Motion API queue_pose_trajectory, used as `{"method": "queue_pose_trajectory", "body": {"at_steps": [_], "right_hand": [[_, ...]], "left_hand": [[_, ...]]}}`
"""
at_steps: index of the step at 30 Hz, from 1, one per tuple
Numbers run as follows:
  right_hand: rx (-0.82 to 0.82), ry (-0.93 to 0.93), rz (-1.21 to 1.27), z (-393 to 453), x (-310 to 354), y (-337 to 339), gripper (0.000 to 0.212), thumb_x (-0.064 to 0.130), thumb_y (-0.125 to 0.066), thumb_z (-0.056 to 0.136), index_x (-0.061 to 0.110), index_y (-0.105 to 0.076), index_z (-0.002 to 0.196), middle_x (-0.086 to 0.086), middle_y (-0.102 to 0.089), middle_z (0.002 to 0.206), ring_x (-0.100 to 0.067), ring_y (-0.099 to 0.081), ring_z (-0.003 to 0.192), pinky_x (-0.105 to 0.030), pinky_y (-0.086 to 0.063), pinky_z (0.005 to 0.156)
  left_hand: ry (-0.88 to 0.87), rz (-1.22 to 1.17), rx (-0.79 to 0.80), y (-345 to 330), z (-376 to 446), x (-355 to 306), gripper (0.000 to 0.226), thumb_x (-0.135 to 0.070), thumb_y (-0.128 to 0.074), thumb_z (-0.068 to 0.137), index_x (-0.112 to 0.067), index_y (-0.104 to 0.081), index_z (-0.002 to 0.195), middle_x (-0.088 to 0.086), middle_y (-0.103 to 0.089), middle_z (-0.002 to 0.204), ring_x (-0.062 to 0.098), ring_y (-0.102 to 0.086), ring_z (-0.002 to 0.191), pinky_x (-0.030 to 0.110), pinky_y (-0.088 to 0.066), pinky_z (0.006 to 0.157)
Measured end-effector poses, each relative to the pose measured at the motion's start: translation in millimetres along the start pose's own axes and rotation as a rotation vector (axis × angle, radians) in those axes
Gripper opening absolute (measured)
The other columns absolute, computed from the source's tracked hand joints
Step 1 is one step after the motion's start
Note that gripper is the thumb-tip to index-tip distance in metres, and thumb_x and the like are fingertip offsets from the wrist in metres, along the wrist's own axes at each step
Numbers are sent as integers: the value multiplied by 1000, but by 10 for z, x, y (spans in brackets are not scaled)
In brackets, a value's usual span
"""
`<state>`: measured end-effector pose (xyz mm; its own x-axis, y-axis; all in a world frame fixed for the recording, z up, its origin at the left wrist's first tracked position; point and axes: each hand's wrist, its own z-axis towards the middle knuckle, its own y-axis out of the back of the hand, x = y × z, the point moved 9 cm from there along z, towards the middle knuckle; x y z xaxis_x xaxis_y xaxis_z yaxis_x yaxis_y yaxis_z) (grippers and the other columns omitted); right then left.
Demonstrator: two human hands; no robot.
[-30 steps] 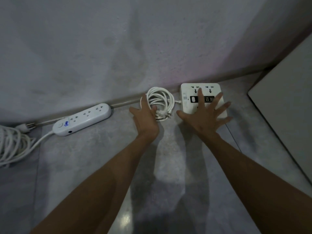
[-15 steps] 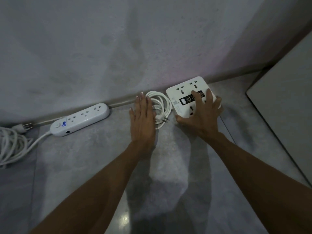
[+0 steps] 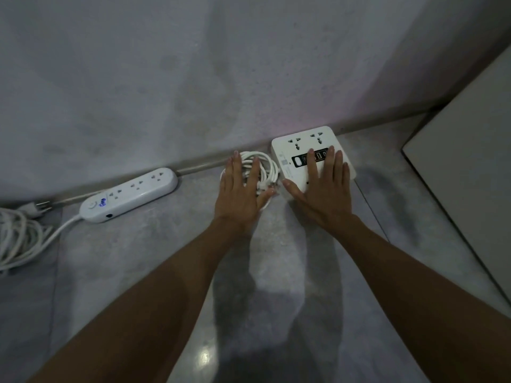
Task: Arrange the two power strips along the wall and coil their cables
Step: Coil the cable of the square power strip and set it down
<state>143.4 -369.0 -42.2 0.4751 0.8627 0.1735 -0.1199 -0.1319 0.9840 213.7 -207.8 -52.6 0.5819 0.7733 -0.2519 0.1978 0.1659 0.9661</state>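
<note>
Both hands flat, fingers spread: the right hand [image 3: 322,189] presses on the square power strip [image 3: 301,150] by the wall, a rigid, light box best pushed from above, while under the left hand [image 3: 240,189] lies the springy coiled cable [image 3: 269,168].

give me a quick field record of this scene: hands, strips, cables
left hand: flat, open, resting on coiled cable
right hand: flat, open, on square power strip
square power strip: by the wall base
long power strip: left, angled along wall, untouched
loose cable bundle: far left, on floor
</note>
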Motion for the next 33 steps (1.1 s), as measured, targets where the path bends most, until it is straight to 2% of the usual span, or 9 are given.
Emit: {"method": "queue_pose_trajectory", "body": {"at_steps": [2,4,9,14,21,26,30,33], "right_hand": [[-1,-1,-16,-3,8,18,100,82,-5,79,13,-17,152,-28,-10,156,-42,-8,145,-53,-9,118],[44,-2,-1,-9,5,-18,96,80,-8,81,17,-9,153,-22,0,159,-38,1,147,-51,2,117],[41,7,-14,13,-26,-25,90,74,-23,86,17,-6,153,-24,2,158,-38,4,147,-49,-1,118],[61,0,27,2,-34,26,83,67,-28,90,19,-5,153,-22,3,159,-35,6,147,-49,2,119],[46,5,91,-43,-16,106,80,61,-34,92,15,-10,153,-19,-3,159,-31,1,148,-49,1,119],[42,-3,128,-94,-52,135,85,64,-22,86,11,-15,151,-20,-6,159,-32,-1,148,-49,1,119],[2,-44,166,-108,-89,463,74,58,-33,93,10,-24,149,-19,-13,158,-32,-4,147,-47,0,119],[-32,-72,190,-108,-131,959,73,59,-33,92,8,-32,145,-19,-26,154,-32,-13,146,-48,-5,119]], "left_hand": [[26,-7,69,-16,75,27,76,-60,-23,95,-18,0,154,20,15,158,32,14,147,43,0,120],[22,-28,85,6,88,30,74,-56,-27,96,-19,1,154,18,18,158,31,16,146,41,2,120],[-25,-177,76,53,-11,-5,66,-51,-19,100,-20,0,154,15,24,157,30,24,144,43,8,117],[21,-297,-40,116,-51,9,54,-33,-19,105,-14,-10,154,11,13,160,24,17,147,42,5,120],[14,-286,-72,123,-74,-57,64,-42,-16,102,-7,-3,154,7,8,161,18,13,148,40,6,120],[26,-230,-75,158,-80,-95,62,-42,-15,103,-8,-3,153,6,8,162,17,13,148,40,7,120],[25,-204,-28,387,-78,-216,65,-44,-14,101,-7,-2,153,9,8,161,20,13,148,40,7,120],[24,-188,10,712,-23,-428,67,-44,-25,102,-5,-7,153,12,6,161,23,12,148,41,7,119]]}}
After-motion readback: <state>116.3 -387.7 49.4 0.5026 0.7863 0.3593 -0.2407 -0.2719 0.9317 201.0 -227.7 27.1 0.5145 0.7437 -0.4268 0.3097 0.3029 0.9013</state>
